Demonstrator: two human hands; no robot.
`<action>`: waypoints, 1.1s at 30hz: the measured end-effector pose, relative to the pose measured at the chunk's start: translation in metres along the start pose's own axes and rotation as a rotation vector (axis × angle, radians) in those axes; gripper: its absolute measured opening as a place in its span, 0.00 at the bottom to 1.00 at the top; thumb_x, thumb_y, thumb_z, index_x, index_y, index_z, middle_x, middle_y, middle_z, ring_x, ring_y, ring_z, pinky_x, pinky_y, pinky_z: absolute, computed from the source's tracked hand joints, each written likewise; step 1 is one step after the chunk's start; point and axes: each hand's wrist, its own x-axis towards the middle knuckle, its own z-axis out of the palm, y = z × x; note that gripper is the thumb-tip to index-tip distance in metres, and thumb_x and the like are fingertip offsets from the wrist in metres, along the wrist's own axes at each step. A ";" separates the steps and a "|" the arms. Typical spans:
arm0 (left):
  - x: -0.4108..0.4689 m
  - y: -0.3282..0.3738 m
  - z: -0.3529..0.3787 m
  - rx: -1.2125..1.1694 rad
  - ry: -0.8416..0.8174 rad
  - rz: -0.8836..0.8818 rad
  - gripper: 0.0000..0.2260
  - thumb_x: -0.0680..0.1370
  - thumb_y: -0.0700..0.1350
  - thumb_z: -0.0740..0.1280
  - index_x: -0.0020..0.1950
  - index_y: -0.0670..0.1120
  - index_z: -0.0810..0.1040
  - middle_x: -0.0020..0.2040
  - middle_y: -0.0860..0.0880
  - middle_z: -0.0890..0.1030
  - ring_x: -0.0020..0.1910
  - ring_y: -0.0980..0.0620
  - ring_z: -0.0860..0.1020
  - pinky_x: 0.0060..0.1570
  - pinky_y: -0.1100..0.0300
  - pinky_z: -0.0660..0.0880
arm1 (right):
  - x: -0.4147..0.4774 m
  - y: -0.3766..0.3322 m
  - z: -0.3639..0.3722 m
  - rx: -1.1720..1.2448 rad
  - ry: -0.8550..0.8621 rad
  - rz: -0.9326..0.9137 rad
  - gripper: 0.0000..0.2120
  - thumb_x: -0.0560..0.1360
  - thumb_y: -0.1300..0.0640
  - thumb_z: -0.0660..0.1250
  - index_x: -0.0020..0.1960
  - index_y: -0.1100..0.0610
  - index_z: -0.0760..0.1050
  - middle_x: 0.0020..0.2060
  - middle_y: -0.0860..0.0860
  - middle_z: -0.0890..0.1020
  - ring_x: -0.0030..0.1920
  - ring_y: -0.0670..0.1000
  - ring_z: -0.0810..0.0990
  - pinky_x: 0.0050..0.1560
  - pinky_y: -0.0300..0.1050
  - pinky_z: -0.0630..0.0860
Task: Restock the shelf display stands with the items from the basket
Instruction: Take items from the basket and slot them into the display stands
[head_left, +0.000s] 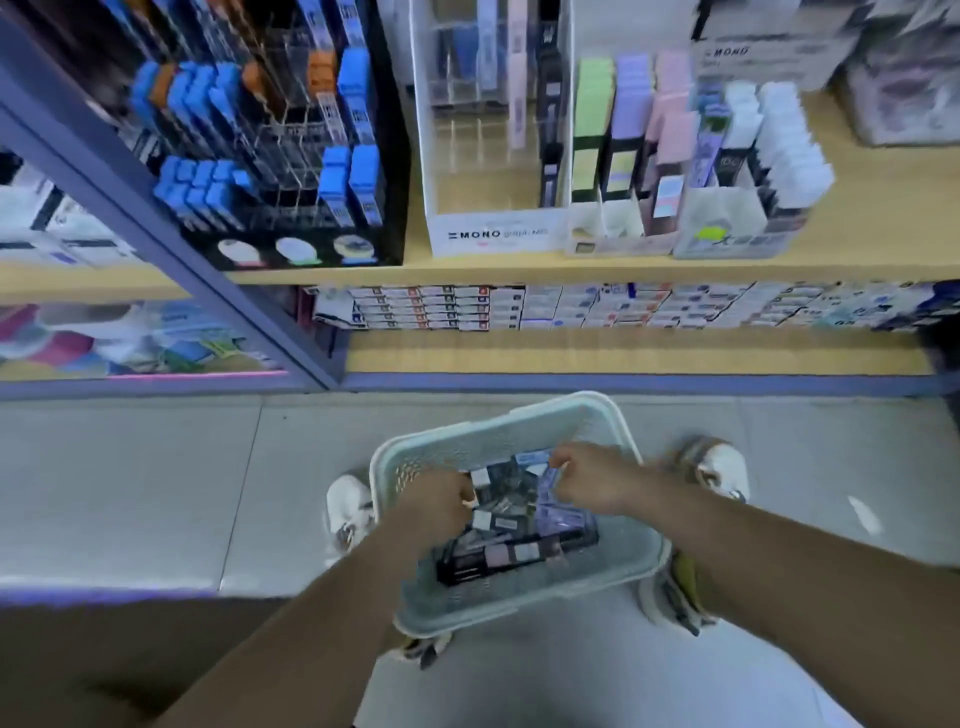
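Note:
A pale green plastic basket (524, 423) stands on the floor in front of the shelf. It holds several flat packets (511, 545) in black, grey and lilac. Both my hands are down inside it. My left hand (434, 506) has its fingers curled over packets at the basket's left side. My right hand (589, 478) pinches a blue-topped packet (532, 458) near the far wall. On the shelf above stand the display stands: a white MONO stand (491, 234) with mostly bare clear slots, a black stand (291, 218) with blue items, and a stand of pastel boxes (623, 156).
The wooden shelf edge (571, 273) runs across the view, with rows of small boxes (519, 306) on the lower shelf. A blue-grey shelf post (171, 244) slants at the left. White shoes (345, 506) stand beside the basket on the grey tiled floor.

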 end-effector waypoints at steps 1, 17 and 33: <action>0.008 -0.003 0.009 -0.005 0.000 -0.003 0.12 0.77 0.41 0.62 0.58 0.45 0.79 0.59 0.47 0.79 0.57 0.47 0.76 0.55 0.60 0.71 | 0.017 0.006 0.012 0.022 -0.009 0.017 0.22 0.79 0.58 0.61 0.72 0.58 0.65 0.58 0.58 0.78 0.41 0.53 0.76 0.36 0.44 0.68; 0.055 -0.021 0.102 0.182 0.012 -0.050 0.38 0.66 0.55 0.74 0.69 0.44 0.60 0.65 0.42 0.65 0.63 0.43 0.66 0.59 0.49 0.70 | 0.102 0.049 0.090 0.023 -0.044 -0.017 0.40 0.65 0.55 0.79 0.70 0.49 0.60 0.60 0.53 0.71 0.54 0.54 0.75 0.52 0.44 0.74; 0.050 -0.003 0.077 -0.701 -0.086 -0.144 0.08 0.76 0.47 0.70 0.51 0.45 0.81 0.40 0.45 0.81 0.29 0.53 0.75 0.28 0.65 0.69 | 0.096 0.043 0.077 0.505 -0.155 0.050 0.04 0.80 0.62 0.63 0.53 0.56 0.74 0.43 0.57 0.82 0.34 0.50 0.78 0.33 0.38 0.73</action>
